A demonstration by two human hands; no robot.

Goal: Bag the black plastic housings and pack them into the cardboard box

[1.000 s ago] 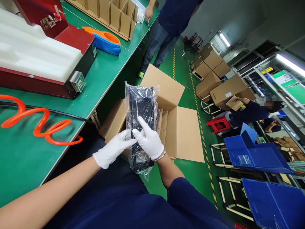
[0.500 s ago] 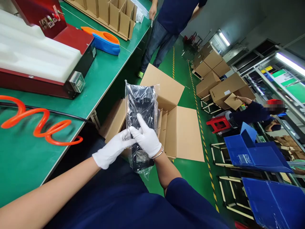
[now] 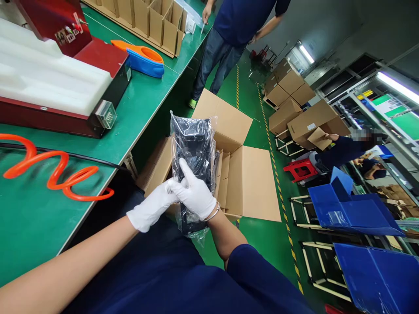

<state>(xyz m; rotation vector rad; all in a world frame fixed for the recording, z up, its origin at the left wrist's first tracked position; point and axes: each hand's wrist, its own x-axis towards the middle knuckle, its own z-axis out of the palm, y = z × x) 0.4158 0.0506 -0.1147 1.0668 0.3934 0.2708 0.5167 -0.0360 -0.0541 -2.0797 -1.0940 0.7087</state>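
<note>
Both gloved hands, left hand [image 3: 151, 210] and right hand [image 3: 195, 195], clamp a crinkly clear-bagged black part [image 3: 193, 150] upright; the open cardboard carton [image 3: 242, 174], holding cardboard dividers, sits at two o'clock.

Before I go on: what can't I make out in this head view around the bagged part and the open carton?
- Black part: shape blurred by the crinkled clear bag, head view.
- Left hand fingertips: hidden behind the right hand.
- Open carton interior: blocked by the part and both hands.
- Red machine: cut off by the top and left edges.
</note>
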